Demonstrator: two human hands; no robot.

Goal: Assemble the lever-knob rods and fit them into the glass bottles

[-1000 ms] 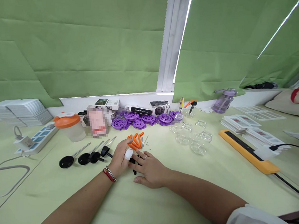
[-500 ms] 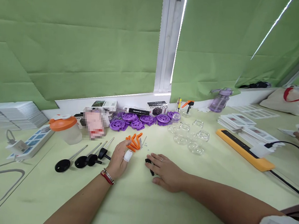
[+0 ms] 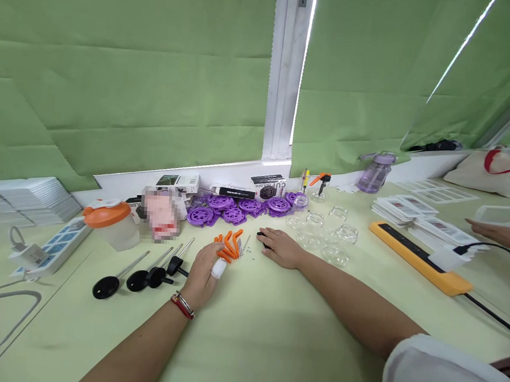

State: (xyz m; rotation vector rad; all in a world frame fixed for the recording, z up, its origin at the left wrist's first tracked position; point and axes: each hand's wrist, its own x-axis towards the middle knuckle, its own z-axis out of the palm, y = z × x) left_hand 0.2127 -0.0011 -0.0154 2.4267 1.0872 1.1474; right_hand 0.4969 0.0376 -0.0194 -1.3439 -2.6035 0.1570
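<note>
Black parts (image 3: 261, 234) | under right hand (image 3: 281, 248) | carton (image 3: 267, 187): "CUP HOLDER"

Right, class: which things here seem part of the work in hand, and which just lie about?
Likely work: black piece under right hand, orange pieces, metal pieces, purple discs, black discs, clear pieces.
Likely lying about: purple bottle, bag, yellow strip, shaker.

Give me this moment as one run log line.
left hand: beside orange pieces | right hand: over black part | nearby: screws, purple discs, clear pieces, black-ended rods
</note>
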